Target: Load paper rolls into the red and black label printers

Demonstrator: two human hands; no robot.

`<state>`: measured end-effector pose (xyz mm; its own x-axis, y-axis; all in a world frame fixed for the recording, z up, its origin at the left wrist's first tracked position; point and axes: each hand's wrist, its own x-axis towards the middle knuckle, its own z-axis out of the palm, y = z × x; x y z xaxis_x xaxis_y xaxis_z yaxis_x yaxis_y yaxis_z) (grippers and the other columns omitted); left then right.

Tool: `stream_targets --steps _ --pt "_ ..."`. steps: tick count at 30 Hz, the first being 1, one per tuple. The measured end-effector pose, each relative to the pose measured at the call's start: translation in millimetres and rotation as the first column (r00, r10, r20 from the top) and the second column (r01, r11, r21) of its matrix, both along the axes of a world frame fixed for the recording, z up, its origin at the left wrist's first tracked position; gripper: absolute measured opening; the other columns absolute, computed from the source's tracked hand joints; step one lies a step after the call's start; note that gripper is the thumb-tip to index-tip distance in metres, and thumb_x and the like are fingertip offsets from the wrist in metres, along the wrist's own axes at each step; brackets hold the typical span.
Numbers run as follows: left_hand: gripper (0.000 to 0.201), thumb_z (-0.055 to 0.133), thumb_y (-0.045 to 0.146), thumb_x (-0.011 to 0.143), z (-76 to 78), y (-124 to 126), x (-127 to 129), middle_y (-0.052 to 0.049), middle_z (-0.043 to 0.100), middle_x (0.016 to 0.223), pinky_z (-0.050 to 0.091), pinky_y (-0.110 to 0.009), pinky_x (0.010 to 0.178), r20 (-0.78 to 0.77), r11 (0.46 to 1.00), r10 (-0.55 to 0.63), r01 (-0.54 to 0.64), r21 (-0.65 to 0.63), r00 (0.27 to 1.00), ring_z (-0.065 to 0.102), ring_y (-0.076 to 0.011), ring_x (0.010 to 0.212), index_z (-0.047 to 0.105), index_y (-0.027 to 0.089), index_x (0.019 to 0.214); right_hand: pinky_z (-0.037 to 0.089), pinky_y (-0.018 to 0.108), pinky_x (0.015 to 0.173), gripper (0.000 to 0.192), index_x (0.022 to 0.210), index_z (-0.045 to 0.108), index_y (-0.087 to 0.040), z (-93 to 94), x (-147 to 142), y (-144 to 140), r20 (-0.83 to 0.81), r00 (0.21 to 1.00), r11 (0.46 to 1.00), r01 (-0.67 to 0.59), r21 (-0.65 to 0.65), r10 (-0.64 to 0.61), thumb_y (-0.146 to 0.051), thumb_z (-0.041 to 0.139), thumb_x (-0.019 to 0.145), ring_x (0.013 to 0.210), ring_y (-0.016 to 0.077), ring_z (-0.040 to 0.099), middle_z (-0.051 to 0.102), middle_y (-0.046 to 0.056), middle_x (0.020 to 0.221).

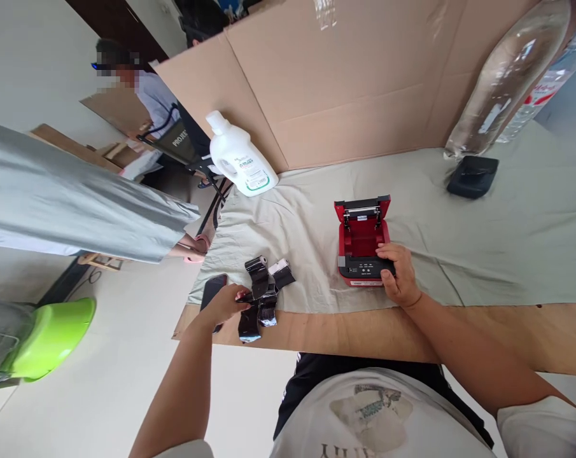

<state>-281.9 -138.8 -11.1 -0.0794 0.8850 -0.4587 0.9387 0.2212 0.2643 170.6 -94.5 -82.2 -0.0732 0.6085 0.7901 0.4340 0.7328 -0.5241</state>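
A small red label printer [363,238] sits on the cloth-covered table with its lid open and its paper bay showing. My right hand [398,275] rests on the printer's front right corner, fingers curled over its black control panel. My left hand [226,303] is at the table's near edge, pinching a bunch of black-wrapped paper rolls [263,297]. One roll shows a white end. A dark phone [212,289] lies flat just beside my left hand.
A white detergent bottle [240,158] lies at the table's back left. Clear plastic bottles [507,76] and a black pouch [473,176] are at the back right. A cardboard wall [354,83] stands behind. Another person sits far left; a green basin [49,337] is on the floor.
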Motion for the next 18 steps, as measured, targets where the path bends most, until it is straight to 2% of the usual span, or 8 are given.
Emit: stream_targets --steps 3,5,7,10,12,14,16,18 --pt "0.023 0.066 0.031 0.057 22.9 -5.5 21.2 -0.006 0.071 0.084 0.050 -0.039 0.081 -0.003 0.989 -0.048 0.047 -0.138 0.999 0.066 -0.0306 0.086 0.069 0.021 0.078 0.047 0.056 0.088 0.025 0.114 0.055 -0.023 1.6 -0.5 -0.5 -0.010 1.000 1.000 0.001 0.005 -0.001 -0.035 0.043 0.095 0.105 0.0324 0.065 0.067 0.012 0.103" --pt "0.023 0.068 0.031 0.061 46.3 -6.5 40.9 -0.003 0.072 0.085 0.051 -0.035 0.079 0.197 0.961 -0.100 0.146 -0.234 0.975 0.067 -0.0282 0.086 0.071 0.023 0.083 0.047 0.055 0.088 0.026 0.114 0.055 -0.023 2.6 -0.9 -0.6 -0.008 1.000 1.000 -0.001 0.011 0.001 -0.033 0.043 0.094 0.105 0.0316 0.064 0.067 0.011 0.103" --pt "0.031 0.070 0.033 0.067 69.7 -3.3 65.8 -0.003 0.073 0.091 0.051 -0.033 0.080 0.467 0.910 -0.162 0.315 -0.270 0.869 0.067 -0.0265 0.089 0.074 0.024 0.096 0.047 0.054 0.088 0.025 0.113 0.055 -0.022 3.3 -1.5 -0.7 -0.003 1.000 1.000 0.005 0.008 -0.005 -0.033 0.043 0.094 0.105 0.0304 0.064 0.067 0.011 0.103" --pt "0.035 0.074 0.035 0.072 88.8 13.8 113.4 -0.006 0.073 0.095 0.052 -0.032 0.079 0.693 0.856 -0.257 0.491 -0.160 0.674 0.067 -0.0246 0.087 0.072 0.020 0.103 0.047 0.053 0.089 0.023 0.110 0.056 -0.022 3.1 -2.2 -0.9 0.001 1.000 1.000 0.020 -0.008 -0.020 -0.034 0.044 0.094 0.105 0.0297 0.065 0.067 0.010 0.101" --pt "0.036 0.073 0.033 0.075 85.9 33.3 150.5 -0.008 0.071 0.101 0.052 -0.033 0.081 0.726 0.886 -0.338 0.463 0.030 0.599 0.066 -0.0239 0.092 0.067 0.018 0.107 0.047 0.053 0.090 0.023 0.110 0.056 -0.023 2.4 -2.3 -1.2 0.004 1.000 1.000 0.023 -0.016 -0.023 -0.035 0.045 0.093 0.105 0.0301 0.065 0.067 0.010 0.101" --pt "0.032 0.069 0.032 0.079 74.1 56.5 189.0 -0.008 0.068 0.105 0.050 -0.033 0.087 0.665 0.881 -0.459 0.397 0.256 0.589 0.064 -0.0221 0.097 0.063 0.018 0.108 0.047 0.053 0.090 0.025 0.113 0.055 -0.023 1.6 -2.1 -1.7 0.008 1.000 1.000 0.016 -0.018 -0.016 -0.036 0.045 0.094 0.106 0.0308 0.064 0.067 0.010 0.103" --pt "0.029 0.067 0.028 0.081 59.9 79.6 224.8 -0.007 0.067 0.109 0.049 -0.035 0.093 0.565 0.830 -0.558 0.402 0.387 0.608 0.062 -0.0213 0.101 0.061 0.019 0.108 0.048 0.053 0.091 0.030 0.118 0.054 -0.022 1.1 -1.8 -2.4 -0.002 1.000 1.000 0.002 -0.020 -0.002 -0.039 0.042 0.095 0.109 0.0312 0.063 0.065 0.012 0.107" --pt "0.026 0.064 0.024 0.082 48.3 98.6 253.8 -0.007 0.069 0.110 0.046 -0.040 0.097 0.393 0.787 -0.608 0.460 0.411 0.690 0.062 -0.0233 0.103 0.061 0.019 0.108 0.047 0.054 0.093 0.037 0.124 0.052 -0.022 1.2 -1.6 -3.1 -0.029 0.999 0.999 -0.017 -0.028 0.016 -0.044 0.037 0.097 0.112 0.0315 0.061 0.063 0.013 0.112"
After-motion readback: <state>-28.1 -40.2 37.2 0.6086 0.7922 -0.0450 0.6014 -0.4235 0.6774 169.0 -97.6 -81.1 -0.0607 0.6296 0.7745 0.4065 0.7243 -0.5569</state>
